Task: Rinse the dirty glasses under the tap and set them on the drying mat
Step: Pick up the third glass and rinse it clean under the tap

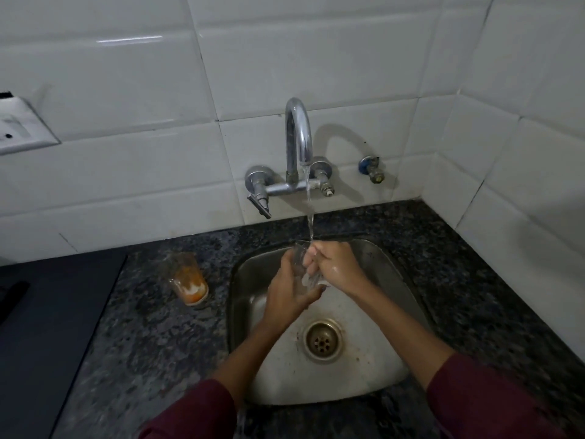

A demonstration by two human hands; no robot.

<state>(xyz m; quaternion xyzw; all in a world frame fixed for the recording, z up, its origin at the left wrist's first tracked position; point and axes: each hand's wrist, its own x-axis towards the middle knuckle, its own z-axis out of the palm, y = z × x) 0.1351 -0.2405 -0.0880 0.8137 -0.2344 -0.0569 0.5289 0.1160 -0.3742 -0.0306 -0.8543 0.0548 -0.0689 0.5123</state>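
Note:
Over the steel sink (373,384) I hold a clear glass (300,264) upright under the running tap (299,134). My left hand (289,288) wraps around the glass from the left. My right hand (335,267) is at its right side, with fingers reaching over the rim into the glass. The water stream falls onto the rim of the glass. A second glass (186,278), smeared with orange and white residue, stands on the counter left of the sink. A dark mat (47,327) lies flat at the far left.
The speckled dark granite counter (158,359) surrounds the sink. White tiled walls meet in a corner at the right. A small blue-handled valve (370,167) sticks out of the wall right of the tap. A white socket plate (22,128) is on the left wall.

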